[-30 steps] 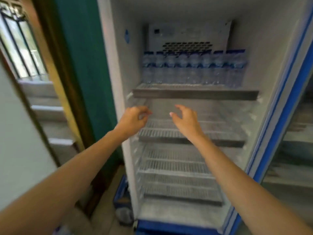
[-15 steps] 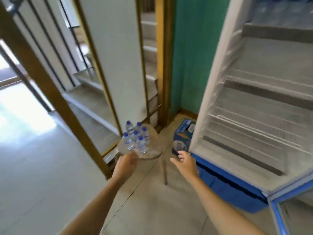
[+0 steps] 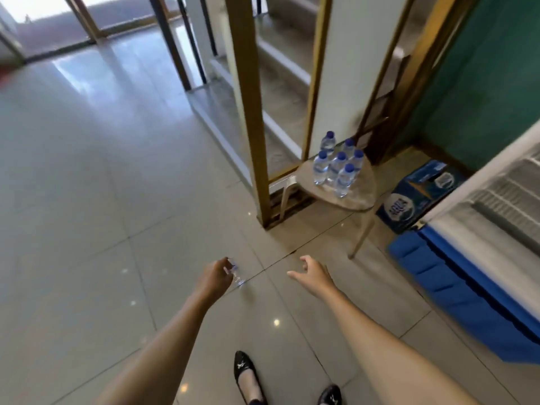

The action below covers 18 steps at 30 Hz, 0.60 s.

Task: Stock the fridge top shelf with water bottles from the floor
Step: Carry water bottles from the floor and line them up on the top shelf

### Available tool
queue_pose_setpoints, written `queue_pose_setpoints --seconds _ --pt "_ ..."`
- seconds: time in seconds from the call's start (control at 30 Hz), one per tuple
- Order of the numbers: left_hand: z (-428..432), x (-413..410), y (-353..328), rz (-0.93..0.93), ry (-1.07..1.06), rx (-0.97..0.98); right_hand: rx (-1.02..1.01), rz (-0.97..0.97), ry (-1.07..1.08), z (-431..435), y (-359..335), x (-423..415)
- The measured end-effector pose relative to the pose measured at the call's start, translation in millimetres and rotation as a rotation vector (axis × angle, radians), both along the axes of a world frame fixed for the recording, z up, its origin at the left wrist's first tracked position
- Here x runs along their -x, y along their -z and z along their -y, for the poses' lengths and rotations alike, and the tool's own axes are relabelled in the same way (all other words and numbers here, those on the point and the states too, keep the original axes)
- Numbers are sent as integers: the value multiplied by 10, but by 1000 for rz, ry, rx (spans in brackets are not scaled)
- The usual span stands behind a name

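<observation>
Six small water bottles [image 3: 336,168] with blue caps stand upright in a tight cluster on the seat of a pale stool [image 3: 361,201]. They are bunched toward the seat's far left part, and its near right edge is bare. The stool stands on the tiled floor [image 3: 117,200], right against the foot of a gold-coloured frame post [image 3: 248,112] and a white panel behind it.

Just beside the stool on its right, a blue cardboard box [image 3: 420,194] printed with a bottle picture lies on the floor. It is tucked between the stool and the open fridge [image 3: 496,206]. Only the fridge's lower corner shows at the right edge: white wire shelves above and a blue base along the floor. A green wall [image 3: 482,68] rises behind the box.

The person leans over the floor with both bare arms stretched forward, well short of the stool. The left hand [image 3: 214,277] has its fingers curled down and forward. A small blurred thing [image 3: 236,276], clear with a bit of blue, sits right at its fingertips. It is too smeared to tell what it is, or whether the hand has hold of it or merely hovers by it. The right hand [image 3: 314,273] is spread loosely, fingers apart and gently bent, thumb out to the left, and it holds nothing.

Two black shoes [image 3: 247,375] show at the bottom edge, planted on the tiles between the arms.
</observation>
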<state>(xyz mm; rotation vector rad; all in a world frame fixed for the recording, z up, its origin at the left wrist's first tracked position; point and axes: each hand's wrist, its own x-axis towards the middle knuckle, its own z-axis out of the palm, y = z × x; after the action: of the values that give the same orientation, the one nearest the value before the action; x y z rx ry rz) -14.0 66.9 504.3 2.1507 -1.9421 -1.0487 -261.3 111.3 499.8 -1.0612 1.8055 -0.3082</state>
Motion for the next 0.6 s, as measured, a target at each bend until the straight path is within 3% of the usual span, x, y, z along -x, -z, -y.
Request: queue_pose_setpoints --seconds 0.3,0.43,0.6 --pt "326 -775 1067 -18 -181 -182 -8 23 -70 736 907 -1066" --pt "552 -834 2121 -70 -279 -191 -8 5 -128 1077 1987 -1289" --pt "932 -861 3826 -116 -409 -143 19 -63 -157 1413 3821 -1440"
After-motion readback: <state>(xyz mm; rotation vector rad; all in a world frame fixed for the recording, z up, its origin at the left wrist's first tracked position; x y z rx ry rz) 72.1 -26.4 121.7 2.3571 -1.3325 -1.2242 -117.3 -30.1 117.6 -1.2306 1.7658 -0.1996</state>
